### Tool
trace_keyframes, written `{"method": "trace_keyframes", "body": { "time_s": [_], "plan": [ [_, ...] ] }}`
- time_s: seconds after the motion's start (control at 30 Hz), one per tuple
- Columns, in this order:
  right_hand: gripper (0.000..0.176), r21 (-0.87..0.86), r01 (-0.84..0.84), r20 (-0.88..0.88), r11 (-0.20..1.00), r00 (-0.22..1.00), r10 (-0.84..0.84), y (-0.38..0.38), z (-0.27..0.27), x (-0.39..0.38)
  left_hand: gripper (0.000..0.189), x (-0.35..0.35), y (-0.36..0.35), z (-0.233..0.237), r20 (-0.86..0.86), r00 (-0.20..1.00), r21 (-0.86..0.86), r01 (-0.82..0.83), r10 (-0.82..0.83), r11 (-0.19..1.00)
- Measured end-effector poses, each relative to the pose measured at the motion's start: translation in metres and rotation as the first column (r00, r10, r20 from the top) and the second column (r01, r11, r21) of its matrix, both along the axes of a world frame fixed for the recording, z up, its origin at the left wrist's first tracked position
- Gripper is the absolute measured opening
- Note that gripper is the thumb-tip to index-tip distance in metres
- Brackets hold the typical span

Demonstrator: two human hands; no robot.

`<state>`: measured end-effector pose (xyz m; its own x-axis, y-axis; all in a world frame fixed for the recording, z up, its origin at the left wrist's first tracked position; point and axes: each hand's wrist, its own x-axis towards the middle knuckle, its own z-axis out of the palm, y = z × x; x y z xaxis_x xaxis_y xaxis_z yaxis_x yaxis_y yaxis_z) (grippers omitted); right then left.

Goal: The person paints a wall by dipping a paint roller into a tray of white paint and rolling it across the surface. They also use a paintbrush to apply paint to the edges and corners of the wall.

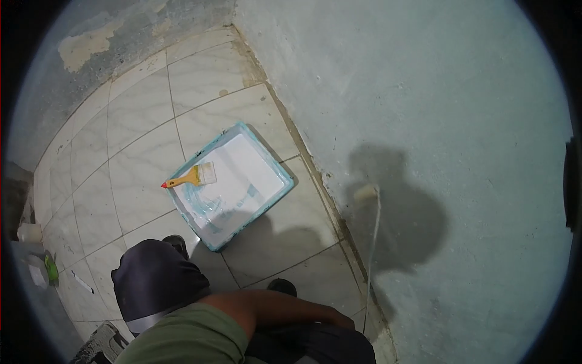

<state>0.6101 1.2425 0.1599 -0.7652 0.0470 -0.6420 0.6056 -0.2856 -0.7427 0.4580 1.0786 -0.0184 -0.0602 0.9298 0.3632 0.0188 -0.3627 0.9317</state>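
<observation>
My left arm, in a green sleeve, reaches across my lap, and my left hand lies over my dark-clad knee at the bottom. Its fingers are hidden. A paint roller with a pale sleeve is at the right wall, above and right of that hand. Its long thin rod runs down close beside the hand, and the grip end is out of sight. My right hand does not show. On the floor ahead sits a blue paint tray with white paint. Across its left rim lies a paintbrush with a yellow handle.
The painted wall rises close on the right, carrying my shadow. Marble-look tiles cover the floor. At far left are a white container and a bright green item. Another wall with peeling patches stands behind.
</observation>
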Motion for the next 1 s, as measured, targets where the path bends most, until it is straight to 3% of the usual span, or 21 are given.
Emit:
{"method": "trace_keyframes", "body": {
  "time_s": [0.03, 0.07, 0.13, 0.17, 0.2, 0.23, 0.33, 0.4, 0.43, 0.47, 0.53, 0.57, 0.63, 0.67, 0.73, 0.77, 0.8, 0.9, 0.97, 1.0],
  "plan": [
    [0.046, 0.388, -0.212, 0.177, 0.897, 0.972, 0.154, -0.048, 0.031, -0.045, 0.035, -0.003, -0.011, 0.001, -0.154, 0.988, -0.098, -0.003, -0.012, 0.995],
    [0.044, 0.657, -0.438, 0.392, 0.613, 0.894, 0.218, -0.087, 0.053, -0.077, 0.035, -0.003, -0.017, -0.01, -0.152, 0.988, -0.102, 0.002, -0.018, 0.995],
    [0.049, 0.605, -0.457, 0.135, 0.652, 0.866, 0.482, -0.044, -0.028, -0.1, 0.038, -0.01, -0.038, -0.022, -0.377, 0.914, -0.135, 0.102, -0.146, 0.986],
    [0.05, 0.466, -0.372, 0.081, 0.803, 0.921, 0.38, -0.045, -0.043, -0.108, 0.038, -0.016, -0.05, -0.02, -0.379, 0.913, -0.141, 0.102, -0.149, 0.985],
    [0.05, 0.306, -0.268, 0.05, 0.914, 0.963, 0.266, -0.094, -0.024, -0.14, 0.04, -0.03, -0.073, 0.003, -0.092, 0.969, -0.482, 0.159, -0.23, 0.862],
    [0.05, 0.304, -0.268, 0.047, 0.914, 0.963, 0.266, -0.107, -0.02, -0.149, 0.047, -0.039, -0.088, 0.018, 0.209, 0.959, -0.728, 0.283, -0.191, 0.624],
    [0.05, 0.321, -0.289, 0.058, 0.902, 0.956, 0.286, -0.114, -0.015, -0.154, 0.049, -0.053, -0.103, 0.015, 0.181, 0.972, -0.781, 0.235, -0.15, 0.578],
    [0.049, 0.679, -0.377, 0.048, 0.63, 0.879, 0.474, -0.063, -0.027, -0.115, 0.052, -0.057, -0.112, 0.018, 0.223, 0.967, -0.768, 0.252, -0.123, 0.589],
    [0.049, 0.597, -0.19, 0.059, 0.779, 0.979, 0.194, -0.003, -0.06, -0.068, 0.056, -0.058, -0.115, 0.018, 0.265, 0.959, -0.756, 0.268, -0.094, 0.597],
    [0.05, 0.515, 0.034, 0.099, 0.857, 0.99, -0.099, 0.043, -0.087, -0.034, 0.056, -0.056, -0.116, 0.016, 0.266, 0.959, -0.751, 0.268, -0.094, 0.604],
    [0.064, 0.354, -0.085, 0.18, 0.931, 0.983, 0.021, 0.012, -0.003, -0.006, 0.057, -0.052, -0.119, 0.012, 0.295, 0.95, -0.738, 0.292, -0.1, 0.609],
    [0.064, 0.355, -0.081, 0.18, 0.931, 0.984, 0.017, 0.034, -0.003, 0.005, 0.057, -0.053, -0.122, 0.012, 0.295, 0.95, -0.737, 0.295, -0.104, 0.609],
    [0.057, 0.204, -0.205, 0.19, 0.957, 0.968, 0.167, 0.079, -0.004, 0.044, 0.057, -0.052, -0.133, 0.014, 0.382, 0.923, -0.737, 0.337, -0.051, 0.586],
    [0.057, 0.2, -0.189, 0.189, 0.961, 0.97, 0.151, 0.066, -0.009, 0.037, 0.057, -0.055, -0.14, 0.017, 0.382, 0.922, -0.739, 0.347, -0.065, 0.577],
    [0.042, 0.272, -0.193, -0.097, 0.943, 0.969, 0.227, 0.027, -0.027, -0.008, 0.059, -0.071, -0.159, 0.025, 0.339, 0.939, -0.761, 0.31, -0.058, 0.57],
    [0.043, 0.342, -0.207, -0.05, 0.916, 0.97, 0.238, -0.006, -0.02, -0.039, 0.059, -0.081, -0.17, 0.034, 0.342, 0.937, -0.761, 0.325, -0.079, 0.562],
    [0.046, 0.408, -0.228, -0.004, 0.884, 0.968, 0.251, -0.044, -0.011, -0.076, 0.06, -0.098, -0.185, 0.047, 0.309, 0.947, -0.795, 0.308, -0.087, 0.522],
    [0.051, 0.271, -0.124, 0.101, 0.955, 0.99, 0.1, -0.12, 0.02, -0.125, 0.058, -0.122, -0.241, 0.063, 0.097, 0.965, -0.888, 0.194, -0.242, 0.417],
    [0.054, 0.249, -0.116, 0.165, 0.961, 0.983, 0.075, -0.135, 0.046, -0.132, 0.056, -0.134, -0.314, 0.06, 0.024, 0.981, -0.91, 0.101, -0.191, 0.402],
    [0.054, 0.249, -0.092, 0.163, 0.964, 0.985, 0.052, -0.136, 0.064, -0.125, 0.048, -0.139, -0.361, 0.061, -0.485, 0.765, -0.652, 0.007, -0.424, 0.758]
  ]
}}
